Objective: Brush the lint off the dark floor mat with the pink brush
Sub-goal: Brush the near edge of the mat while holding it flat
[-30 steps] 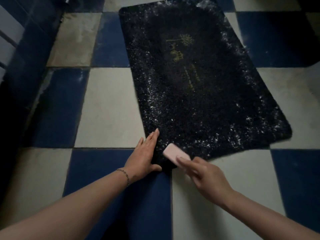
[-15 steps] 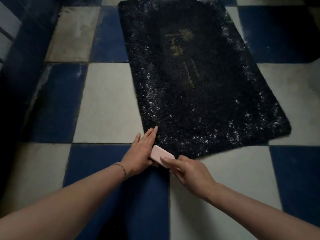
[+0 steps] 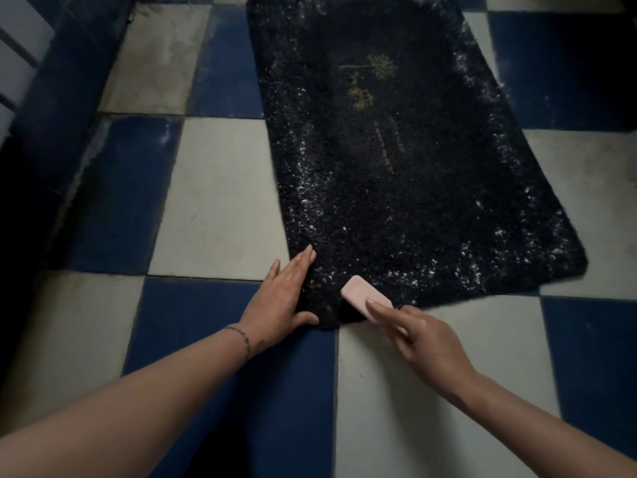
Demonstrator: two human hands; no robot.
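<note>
Dark shaggy mat (image 3: 396,174), white-flecked edges

Head-worn view, steeply downward (close over the floor (image 3: 220,201))

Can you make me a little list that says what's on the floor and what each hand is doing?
floor: blue and white checkered tiles
mat: dark floor mat, lying flat, white lint specks mostly along its edges
mat picture: gold design in the middle
brush: pink brush on the mat's near edge
left hand: left hand flat, pressing the mat's near corner down
right hand: right hand holds the brush
wrist: thin bracelet on the left wrist
</note>
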